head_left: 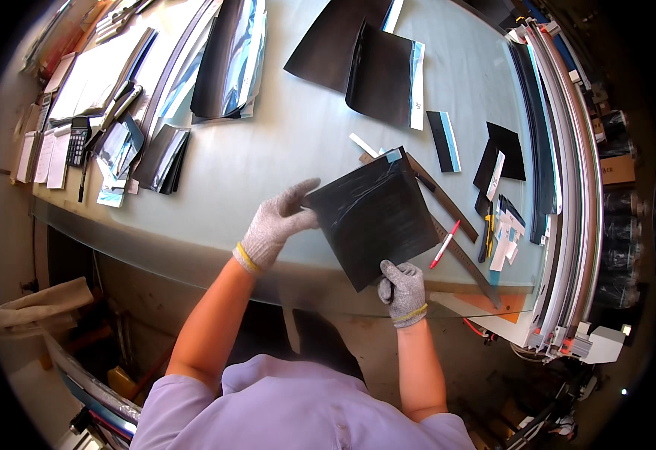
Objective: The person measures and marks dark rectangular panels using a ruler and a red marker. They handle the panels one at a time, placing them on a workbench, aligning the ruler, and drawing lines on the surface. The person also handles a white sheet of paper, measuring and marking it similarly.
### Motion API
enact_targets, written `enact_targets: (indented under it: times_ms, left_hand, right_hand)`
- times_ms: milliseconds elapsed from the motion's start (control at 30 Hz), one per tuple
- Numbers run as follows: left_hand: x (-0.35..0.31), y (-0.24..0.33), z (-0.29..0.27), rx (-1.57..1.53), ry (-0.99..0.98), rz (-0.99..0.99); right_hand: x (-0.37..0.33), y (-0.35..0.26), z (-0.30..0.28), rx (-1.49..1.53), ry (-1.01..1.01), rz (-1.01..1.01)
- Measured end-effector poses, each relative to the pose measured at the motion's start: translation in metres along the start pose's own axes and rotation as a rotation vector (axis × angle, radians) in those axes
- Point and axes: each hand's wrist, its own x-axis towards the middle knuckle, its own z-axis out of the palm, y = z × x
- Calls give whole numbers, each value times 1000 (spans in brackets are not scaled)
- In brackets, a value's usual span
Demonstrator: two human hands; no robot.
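On the far left of the glass table (268, 150) a black calculator (78, 140) is seen beside paper sheets. The left hand (272, 229), in a grey knit glove, is closed on the left edge of a black film sheet (377, 214), which is held tilted just above the near table edge. Its lower corner is pinched by the gloved right hand (403, 289). Further right, a red marker (445, 244) is lying against a long wooden ruler (463, 255)
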Motion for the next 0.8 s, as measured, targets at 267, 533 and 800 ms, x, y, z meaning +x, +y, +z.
enact_targets:
  times_ms: [267, 533, 800]
  left_hand:
    - [-41, -13, 53, 150, 136, -65]
    - [-41, -13, 42, 143, 279, -9]
    - [-10, -38, -19, 1326, 523, 535]
  right_hand:
    - [-7, 30, 1, 329, -156, 212]
    - [-12, 26, 29, 273, -50, 143]
    - [18, 56, 116, -17, 63, 28]
